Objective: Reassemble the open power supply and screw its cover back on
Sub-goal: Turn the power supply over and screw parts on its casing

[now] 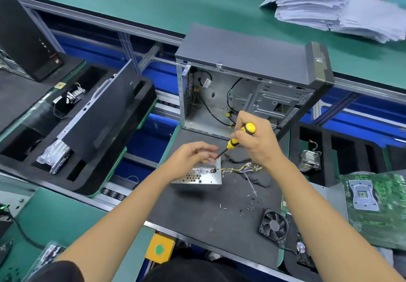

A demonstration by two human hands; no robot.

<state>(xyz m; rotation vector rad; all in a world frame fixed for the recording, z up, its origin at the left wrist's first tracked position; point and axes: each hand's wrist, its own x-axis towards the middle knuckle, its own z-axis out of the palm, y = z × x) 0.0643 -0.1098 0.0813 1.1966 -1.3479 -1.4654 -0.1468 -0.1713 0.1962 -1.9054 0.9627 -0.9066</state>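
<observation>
The silver power supply [203,175] lies on the dark foam mat [197,213], its honeycomb vent facing me and its yellow and black wires [243,168] trailing right. My right hand [254,139] grips a yellow and black screwdriver [238,137], whose tip points down-left at the unit's top right corner. My left hand [193,157] rests on top of the power supply, fingers loosely curled beside the screwdriver tip; whether they pinch a screw is too small to tell. Several loose screws [246,207] lie scattered on the mat.
An open grey computer case [252,62] stands behind the power supply. A black fan [274,224] lies front right, a green motherboard [377,207] further right. Foam trays with parts [87,132] sit left. A paper stack [329,7] lies on the far green bench.
</observation>
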